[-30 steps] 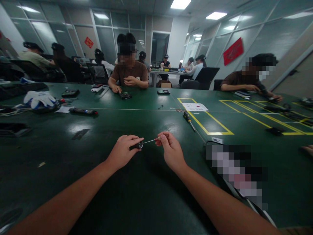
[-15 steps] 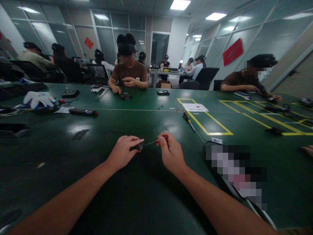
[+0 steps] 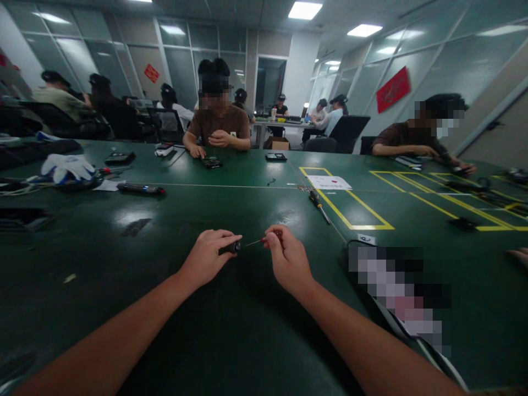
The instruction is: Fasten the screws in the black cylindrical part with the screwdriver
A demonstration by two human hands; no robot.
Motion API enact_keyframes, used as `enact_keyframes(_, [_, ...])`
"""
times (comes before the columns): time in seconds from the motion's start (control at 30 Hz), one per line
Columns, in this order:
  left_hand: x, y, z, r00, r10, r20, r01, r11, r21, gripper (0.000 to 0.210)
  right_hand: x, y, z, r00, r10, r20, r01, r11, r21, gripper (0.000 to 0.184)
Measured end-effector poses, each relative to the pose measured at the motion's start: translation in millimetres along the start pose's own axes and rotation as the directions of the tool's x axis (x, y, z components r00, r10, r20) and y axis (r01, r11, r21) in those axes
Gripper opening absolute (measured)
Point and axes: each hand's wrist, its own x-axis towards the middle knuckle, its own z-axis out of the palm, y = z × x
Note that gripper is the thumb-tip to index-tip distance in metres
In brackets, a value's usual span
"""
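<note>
Low over the green table (image 3: 231, 341), my left hand (image 3: 206, 254) is closed round a small black cylindrical object (image 3: 234, 247); its round end faces right and the rest is hidden by my fingers. My right hand (image 3: 287, 257) pinches the red handle of a thin screwdriver (image 3: 264, 240). Its slim metal shaft points left, the tip close to the round end of the black object. I cannot tell whether they touch. Beyond my right hand lies a larger screwdriver (image 3: 318, 205) with a black and yellow handle.
White gloves (image 3: 68, 168) and a dark pen-like tool (image 3: 141, 189) lie at the left. Yellow tape (image 3: 369, 226) outlines areas to the right, with a paper sheet (image 3: 329, 182) there. A blurred-out long item (image 3: 396, 291) lies beside my right arm. A co-worker (image 3: 220, 124) sits opposite.
My left hand has turned the black object slightly, so its round end shows less. The thin screwdriver stays pointed at it; the view has shifted very little.
</note>
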Motion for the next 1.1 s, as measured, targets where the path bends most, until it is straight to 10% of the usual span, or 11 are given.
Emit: enact_keyframes(1.1, [0.8,4.0,-2.5,0.998,-0.034,0.045,0.035,0.999,-0.008,0.042,-0.8,1.8,0.6,0.999,-0.020,0.038,0.022,0.998,-0.054,0.019])
